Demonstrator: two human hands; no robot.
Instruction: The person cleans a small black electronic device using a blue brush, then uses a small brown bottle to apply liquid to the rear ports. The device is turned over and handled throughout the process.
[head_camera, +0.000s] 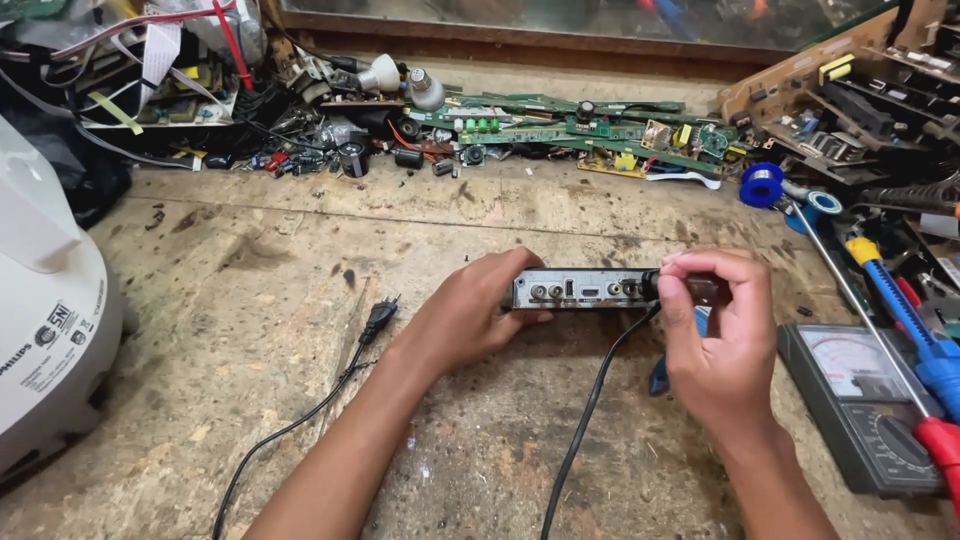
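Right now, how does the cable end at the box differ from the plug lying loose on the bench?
The round connector is pinched by the right hand at the box's rear panel; the two-pin plug lies untouched on the bench. The left hand steadies the box. Both ends are black.

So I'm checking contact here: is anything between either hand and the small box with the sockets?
Nothing visible is. The left hand grips the left end of the silver box directly, and the right hand pinches the black cable plug at the box's right-hand sockets. The loose mains plug lies apart, left of the left hand.
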